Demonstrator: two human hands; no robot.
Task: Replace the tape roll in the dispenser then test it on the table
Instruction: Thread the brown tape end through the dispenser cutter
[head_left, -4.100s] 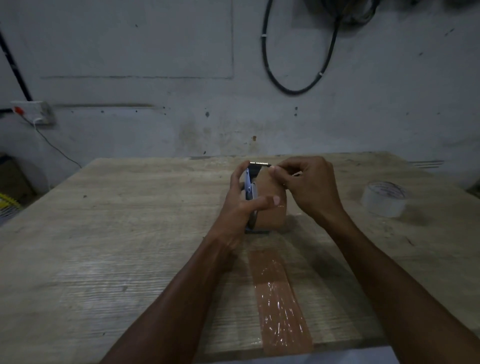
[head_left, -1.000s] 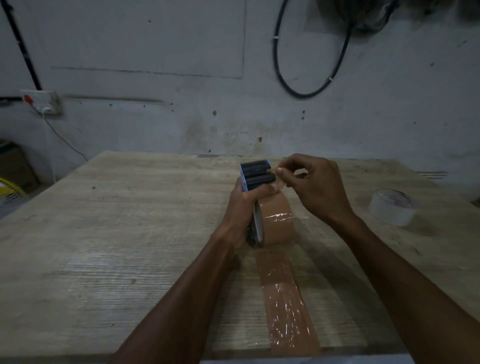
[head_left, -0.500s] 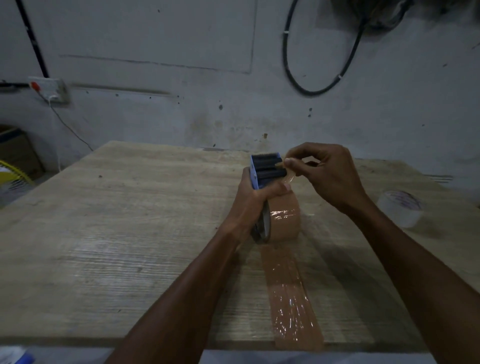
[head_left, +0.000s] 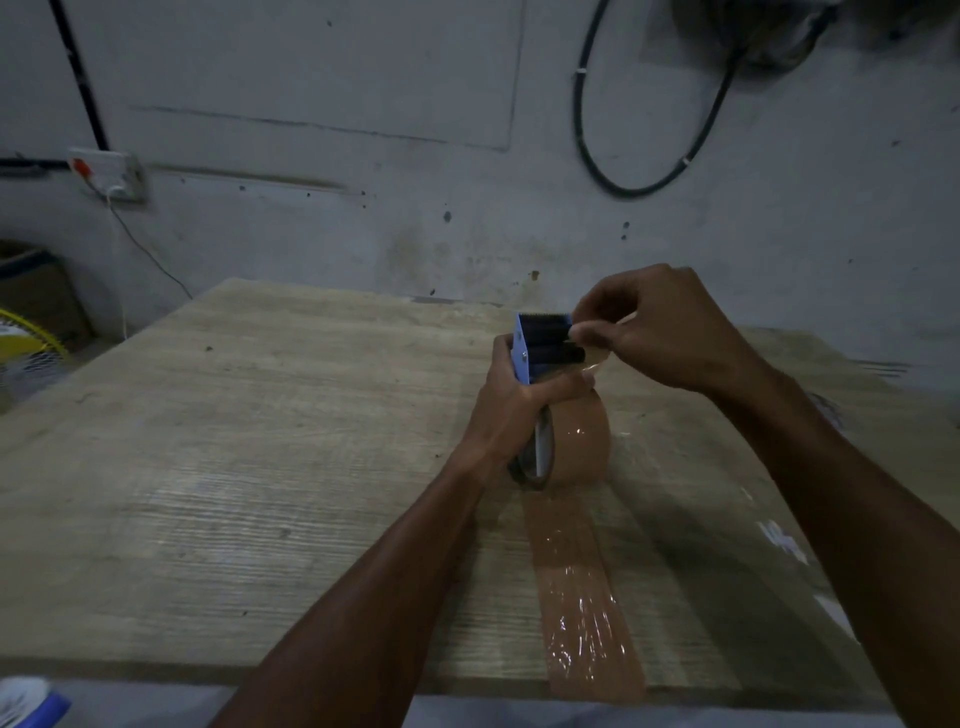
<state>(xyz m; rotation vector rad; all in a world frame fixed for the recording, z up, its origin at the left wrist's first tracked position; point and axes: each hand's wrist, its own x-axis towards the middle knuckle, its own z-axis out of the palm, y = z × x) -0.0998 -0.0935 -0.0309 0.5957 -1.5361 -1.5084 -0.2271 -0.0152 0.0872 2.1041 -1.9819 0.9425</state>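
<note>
A blue tape dispenser (head_left: 540, 343) stands upright on the wooden table (head_left: 260, 467), its toothed blade at the top and a brown tape roll (head_left: 582, 441) mounted below. My left hand (head_left: 514, 405) grips the dispenser body from the left, thumb across the front. My right hand (head_left: 660, 332) pinches the loose tape end by the blade and roller, thumb and forefinger closed on it. A strip of brown tape (head_left: 587, 597) is stuck to the table, running from the roll to the near edge.
Behind the table is a grey wall with a hanging black cable (head_left: 649, 176) and a socket (head_left: 109, 174) at left. A yellow fan guard (head_left: 26, 353) and a box sit on the floor at left. My right arm hides the table's right side.
The view has shifted, so the hands sit further right in frame. My right hand's pinch has moved from beside the blade down to the roller. The clear tape roll at right is now out of sight.
</note>
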